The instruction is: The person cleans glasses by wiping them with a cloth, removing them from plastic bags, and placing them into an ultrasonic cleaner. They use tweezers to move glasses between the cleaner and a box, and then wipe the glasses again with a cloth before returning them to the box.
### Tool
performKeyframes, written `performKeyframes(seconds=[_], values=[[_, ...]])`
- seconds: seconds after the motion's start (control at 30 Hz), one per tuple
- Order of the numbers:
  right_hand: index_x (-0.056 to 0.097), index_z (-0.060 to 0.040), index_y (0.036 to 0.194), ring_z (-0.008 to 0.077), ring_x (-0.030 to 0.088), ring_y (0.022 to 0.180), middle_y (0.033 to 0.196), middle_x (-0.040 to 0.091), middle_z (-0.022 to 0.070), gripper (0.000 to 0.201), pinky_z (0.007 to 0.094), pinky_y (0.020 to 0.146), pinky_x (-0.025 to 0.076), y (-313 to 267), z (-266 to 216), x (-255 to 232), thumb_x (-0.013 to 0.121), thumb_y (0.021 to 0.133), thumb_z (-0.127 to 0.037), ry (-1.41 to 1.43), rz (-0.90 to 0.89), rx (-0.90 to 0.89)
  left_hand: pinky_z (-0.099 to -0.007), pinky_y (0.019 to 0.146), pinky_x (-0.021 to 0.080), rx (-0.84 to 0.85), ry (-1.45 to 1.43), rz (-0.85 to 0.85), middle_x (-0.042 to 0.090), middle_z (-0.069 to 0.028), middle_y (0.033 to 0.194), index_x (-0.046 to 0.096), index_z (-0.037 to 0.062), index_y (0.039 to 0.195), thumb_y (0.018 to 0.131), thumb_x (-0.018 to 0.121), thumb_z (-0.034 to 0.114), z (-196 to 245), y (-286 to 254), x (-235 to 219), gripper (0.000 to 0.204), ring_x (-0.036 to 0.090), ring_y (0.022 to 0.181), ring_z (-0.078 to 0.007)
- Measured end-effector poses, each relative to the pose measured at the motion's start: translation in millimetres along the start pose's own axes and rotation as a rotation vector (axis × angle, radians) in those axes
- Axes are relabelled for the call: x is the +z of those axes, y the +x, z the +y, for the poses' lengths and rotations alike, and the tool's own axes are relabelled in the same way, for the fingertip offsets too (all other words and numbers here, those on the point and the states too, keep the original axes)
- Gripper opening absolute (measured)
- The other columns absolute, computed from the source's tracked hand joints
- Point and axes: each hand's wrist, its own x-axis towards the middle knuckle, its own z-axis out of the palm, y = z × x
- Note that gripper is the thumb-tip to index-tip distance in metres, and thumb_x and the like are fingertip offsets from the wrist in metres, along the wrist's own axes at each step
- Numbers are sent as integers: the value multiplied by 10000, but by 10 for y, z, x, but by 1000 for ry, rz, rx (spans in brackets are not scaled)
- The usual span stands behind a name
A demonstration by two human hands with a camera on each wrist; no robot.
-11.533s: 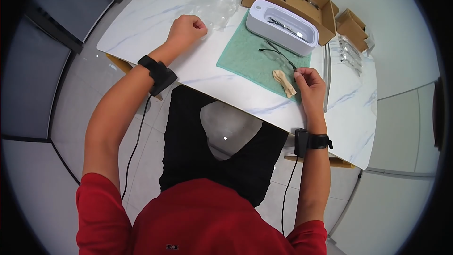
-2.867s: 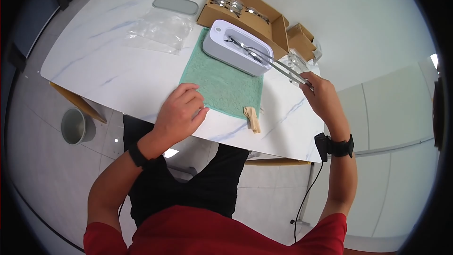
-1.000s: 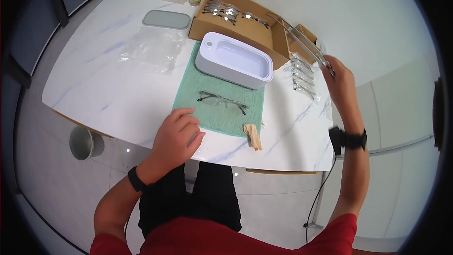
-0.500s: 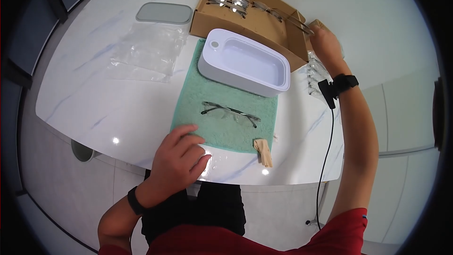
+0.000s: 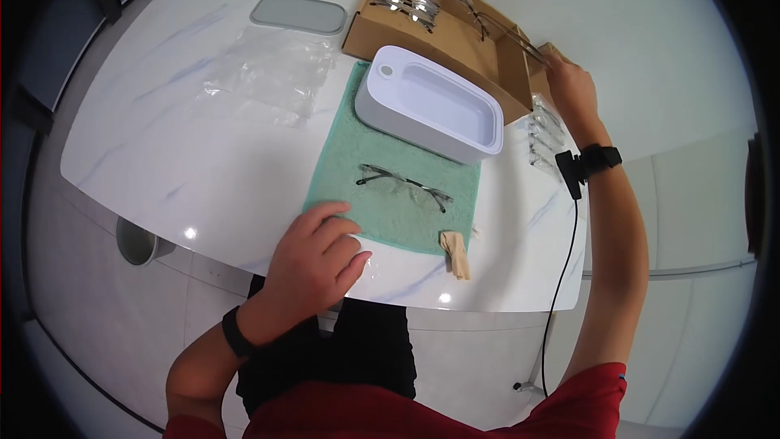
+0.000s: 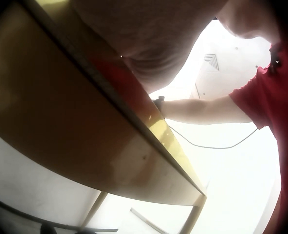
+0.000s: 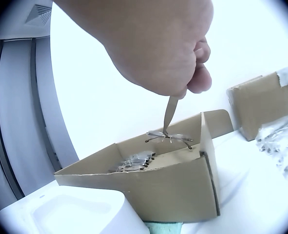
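Note:
My right hand (image 5: 572,91) grips long metal tweezers (image 5: 517,38) above the right end of the cardboard box (image 5: 508,100). At the tweezers' tips is a pair of glasses (image 5: 474,15); in the right wrist view these glasses (image 7: 169,138) hang tilted at the tips, over the box floor. My left hand (image 5: 312,263) rests at the table's front edge, fingers loosely bent and holding nothing. Beyond it, another pair of glasses (image 5: 404,187) lies on the green towel (image 5: 341,154). The white cleaner's basin (image 5: 443,100) at the towel's back holds no glasses.
Several glasses (image 5: 406,3) lie in the box's left part. Right of the box are bagged glasses (image 5: 546,132). A beige cloth (image 5: 455,254) lies at the towel's front right corner. Left are clear plastic bags (image 5: 268,73) and a grey lid (image 5: 298,15).
The right hand has swung the tweezers to the box, and the glasses there have shifted and turned at their tips. Earlier, glasses came out of the basin onto the towel. The left hand stays nearly still.

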Motion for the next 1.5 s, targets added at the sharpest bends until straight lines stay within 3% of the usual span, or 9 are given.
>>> performKeyframes(seconds=[0.2, 0.4, 0.5, 0.6, 0.73, 1.07, 1.17, 1.3, 1.5], values=[[673, -69, 1097, 410, 669, 815, 949, 711, 157, 177, 488, 705, 542, -517, 44, -555, 616, 943, -134, 80, 104, 10, -420, 881, 530, 50, -17, 61, 661, -86, 973, 639, 39, 784, 737, 779, 38, -22, -49, 35, 147, 621, 1098, -338], [686, -48, 1169, 260, 663, 614, 884, 705, 142, 237, 363, 594, 532, -1107, -197, -1337, 653, 942, -104, 338, 46, 245, -424, 847, 534, 86, -33, 107, 658, -93, 948, 637, 29, 785, 750, 773, 31, -48, -76, 51, 141, 623, 1076, -346], [663, -40, 1248, 124, 591, 562, 816, 668, 93, 282, 277, 538, 499, -1445, -202, -1605, 625, 971, -72, 377, 30, 165, -423, 838, 536, 96, -24, 123, 658, -90, 938, 635, 26, 784, 755, 769, 26, -58, -80, 65, 137, 625, 1073, -344], [666, -20, 1224, 134, 591, 558, 817, 667, 96, 274, 276, 541, 493, -1672, -438, -1918, 639, 952, -33, 382, -11, 112, -416, 837, 536, 100, -14, 131, 659, -86, 933, 633, 25, 780, 759, 765, 21, -60, -93, 75, 133, 626, 1074, -341], [689, -52, 1157, 341, 659, 690, 891, 690, 145, 257, 394, 645, 538, -1750, -598, -1918, 697, 901, -75, 300, -45, -22, -410, 837, 537, 111, -7, 138, 661, -83, 924, 630, 25, 774, 764, 759, 16, -52, -96, 85, 130, 629, 1073, -335], [674, -50, 1154, 383, 668, 757, 968, 700, 157, 266, 434, 668, 541, -1701, -773, -1775, 702, 894, -99, 209, -76, -80, -411, 828, 532, 123, -9, 155, 655, -83, 910, 620, 22, 772, 782, 745, 18, -58, -119, 100, 126, 631, 1058, -335], [656, -43, 1198, 363, 665, 722, 967, 696, 183, 295, 402, 668, 534, -1815, -650, -1900, 688, 907, -78, 400, 65, -23, -409, 831, 531, 101, -7, 150, 653, -82, 906, 614, 23, 770, 785, 743, 16, -45, -118, 93, 130, 630, 1057, -332], [593, 23, 1269, 81, 609, 691, 986, 657, 67, 283, 233, 542, 461, -2178, -495, -1827, 596, 1020, -111, 704, 194, 381, -407, 835, 529, 104, -18, 146, 653, -81, 904, 614, 22, 765, 788, 741, 15, -55, -115, 107, 129, 631, 1062, -327], [520, 113, 1246, 150, 673, 667, 1054, 645, 152, 334, 251, 492, 511, -2686, -493, -934, 579, 1011, -116, 953, 121, 742, -407, 839, 529, 108, -9, 121, 657, -85, 903, 620, 17, 768, 792, 738, 14, -63, -112, 111, 121, 632, 1064, -324]])
